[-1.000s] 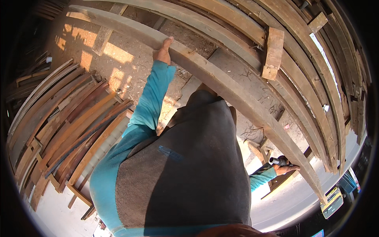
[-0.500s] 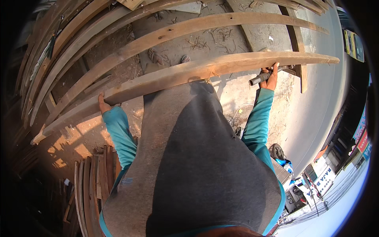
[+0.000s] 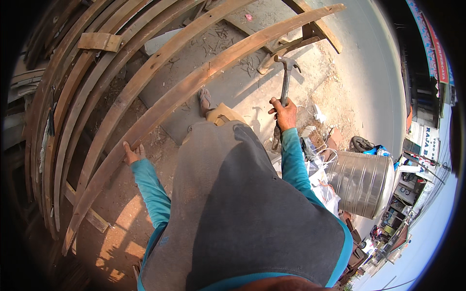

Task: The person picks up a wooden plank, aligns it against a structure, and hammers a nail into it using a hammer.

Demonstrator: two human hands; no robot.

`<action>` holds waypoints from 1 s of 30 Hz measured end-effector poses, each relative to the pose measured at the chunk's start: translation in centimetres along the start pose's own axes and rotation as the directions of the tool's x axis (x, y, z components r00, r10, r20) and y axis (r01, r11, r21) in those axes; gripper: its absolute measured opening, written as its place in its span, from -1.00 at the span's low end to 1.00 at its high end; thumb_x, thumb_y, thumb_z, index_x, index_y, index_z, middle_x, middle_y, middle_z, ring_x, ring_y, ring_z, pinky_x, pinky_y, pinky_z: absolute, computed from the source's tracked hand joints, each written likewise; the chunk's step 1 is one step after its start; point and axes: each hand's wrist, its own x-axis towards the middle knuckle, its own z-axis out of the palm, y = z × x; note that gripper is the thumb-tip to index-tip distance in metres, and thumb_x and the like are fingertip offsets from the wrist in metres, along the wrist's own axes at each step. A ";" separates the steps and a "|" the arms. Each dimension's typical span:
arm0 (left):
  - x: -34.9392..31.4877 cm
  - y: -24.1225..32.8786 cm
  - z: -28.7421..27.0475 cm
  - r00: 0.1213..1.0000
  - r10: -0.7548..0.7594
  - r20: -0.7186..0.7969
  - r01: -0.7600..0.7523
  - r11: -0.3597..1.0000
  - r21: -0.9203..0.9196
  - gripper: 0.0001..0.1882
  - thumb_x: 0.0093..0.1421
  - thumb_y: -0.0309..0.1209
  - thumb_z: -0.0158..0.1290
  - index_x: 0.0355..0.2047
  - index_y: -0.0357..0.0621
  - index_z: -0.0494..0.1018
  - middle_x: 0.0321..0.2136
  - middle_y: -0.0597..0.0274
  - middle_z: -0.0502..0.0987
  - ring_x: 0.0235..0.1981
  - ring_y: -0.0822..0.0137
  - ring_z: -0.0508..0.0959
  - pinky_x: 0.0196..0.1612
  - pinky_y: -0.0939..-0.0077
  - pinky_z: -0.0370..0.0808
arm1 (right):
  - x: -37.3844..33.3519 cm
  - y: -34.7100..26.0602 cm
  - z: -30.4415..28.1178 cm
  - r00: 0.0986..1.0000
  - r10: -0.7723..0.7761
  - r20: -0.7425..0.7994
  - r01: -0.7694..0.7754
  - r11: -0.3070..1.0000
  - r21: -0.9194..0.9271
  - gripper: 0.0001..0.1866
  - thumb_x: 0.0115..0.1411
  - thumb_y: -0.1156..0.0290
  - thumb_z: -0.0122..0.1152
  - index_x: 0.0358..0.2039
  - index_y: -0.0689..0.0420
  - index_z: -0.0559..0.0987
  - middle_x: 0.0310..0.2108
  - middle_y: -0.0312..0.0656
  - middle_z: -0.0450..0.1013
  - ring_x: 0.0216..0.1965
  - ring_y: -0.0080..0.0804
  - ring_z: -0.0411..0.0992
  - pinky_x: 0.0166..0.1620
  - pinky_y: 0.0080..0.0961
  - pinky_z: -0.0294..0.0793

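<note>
A long wooden plank (image 3: pixel 172 102) runs diagonally from the far right to the lower left, bowed by the lens. At its near edge, on the left, my left hand (image 3: pixel 133 153) touches the wood with fingers apart. My right hand (image 3: pixel 285 116) is closed round the handle of a claw hammer (image 3: pixel 286 75). The hammer stands head up, claw toward the right, apart from the plank. Beyond the plank lies a second, roughly parallel plank (image 3: pixel 145 72).
More long planks (image 3: pixel 68 97) lie side by side at the left, with a short wood block (image 3: pixel 99 42) across them. A wooden support (image 3: pixel 320 29) sits under the far end. To the right are a ribbed metal drum (image 3: pixel 361 182) and white plastic scraps (image 3: pixel 318 169). Sticks litter the ground.
The plank has gone down from my hands onto the others, and my view has turned. My right hand has left the plank and now holds the hammer upright.
</note>
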 end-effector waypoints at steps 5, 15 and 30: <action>-10.4 2.2 -1.5 0.703 0.129 0.700 -0.694 0.339 0.635 -0.23 0.07 -0.18 0.38 0.20 -0.21 0.29 0.10 -0.03 0.43 0.14 -0.01 0.44 0.18 0.02 0.41 | -4.6 1.9 0.4 0.997 0.035 0.065 -0.030 0.996 -0.083 -0.69 0.17 0.25 0.33 -0.38 0.27 0.50 -0.63 -0.24 0.41 -0.65 -0.49 0.46 -0.59 -0.53 0.33; -6.6 5.2 5.9 0.427 -0.051 0.903 -0.711 -0.636 0.301 0.00 -0.02 -0.40 0.40 0.37 0.09 0.08 0.24 -0.17 0.27 0.26 -0.20 0.32 0.31 -0.12 0.26 | -7.6 0.7 1.6 0.985 0.045 0.168 -0.039 0.999 -0.039 -0.69 0.17 0.28 0.35 -0.40 0.28 0.49 -0.60 -0.25 0.40 -0.64 -0.50 0.41 -0.50 -0.51 0.39; -7.9 4.7 -0.5 0.360 -0.234 0.903 -0.832 -0.519 0.198 0.10 -0.12 -0.45 0.40 0.42 0.10 0.07 0.04 -0.20 0.45 0.07 -0.20 0.46 0.15 -0.02 0.39 | -9.9 7.5 -1.7 0.981 0.192 -0.043 -0.189 0.981 0.051 -0.67 0.14 0.21 0.37 -0.49 0.18 0.47 -0.66 -0.30 0.37 -0.70 -0.52 0.40 -0.59 -0.50 0.36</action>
